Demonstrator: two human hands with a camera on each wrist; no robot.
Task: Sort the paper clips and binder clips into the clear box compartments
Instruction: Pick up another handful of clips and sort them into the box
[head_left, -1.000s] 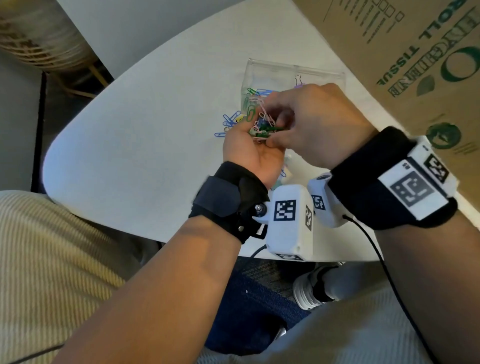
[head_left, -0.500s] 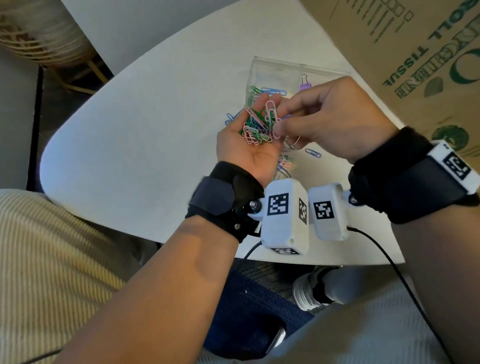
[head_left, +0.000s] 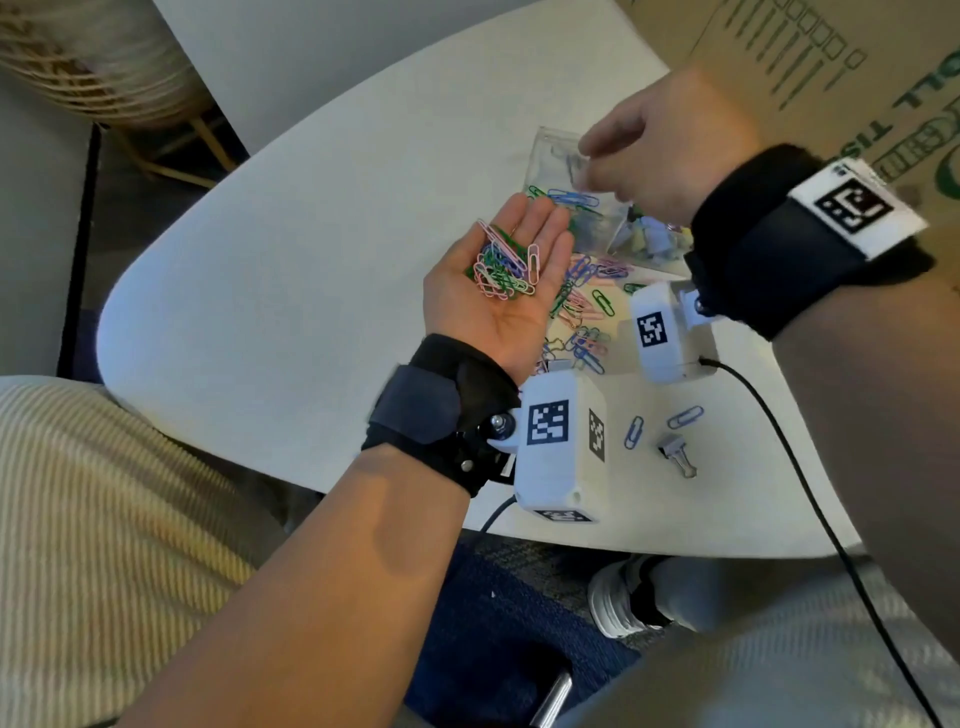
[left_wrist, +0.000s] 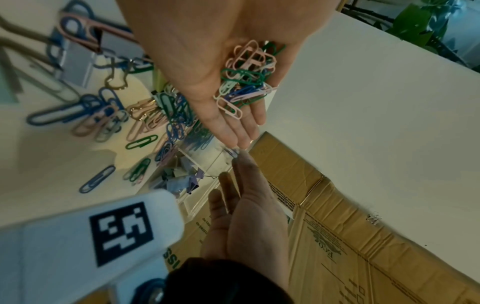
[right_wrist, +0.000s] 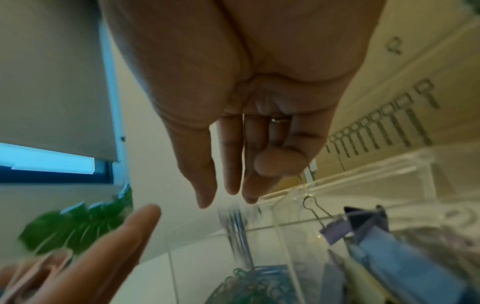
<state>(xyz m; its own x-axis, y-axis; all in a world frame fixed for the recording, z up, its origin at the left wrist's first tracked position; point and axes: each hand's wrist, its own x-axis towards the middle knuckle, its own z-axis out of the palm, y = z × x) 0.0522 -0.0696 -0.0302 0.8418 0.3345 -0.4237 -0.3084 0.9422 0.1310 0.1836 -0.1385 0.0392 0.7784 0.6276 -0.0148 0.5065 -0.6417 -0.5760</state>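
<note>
1. White table (head_left: 291, 291), rounded edge, seen from above
2. Cardboard box (head_left: 852, 57), brown with green print, at the table's far right; also in the left wrist view (left_wrist: 337, 236)
3. Wicker basket (head_left: 88, 62), on wooden legs, beyond the table at upper left
4. Green leafy plant (right_wrist: 75, 228), blurred
5. White shoe (head_left: 615, 597), below the table edge
6. Dark blue carpet (head_left: 498, 644)

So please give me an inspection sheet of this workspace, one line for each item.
Surface: white table.
Job's things: clear box holds paper clips and binder clips in separate compartments; loose paper clips beside it.
Clutter: one binder clip and two blue clips near the front edge.
Grippers: left hand palm up, carrying a heap of clips; right hand over the box, fingers extended.
Cables: black cable.
Surroundings: cardboard box, wicker basket.
</note>
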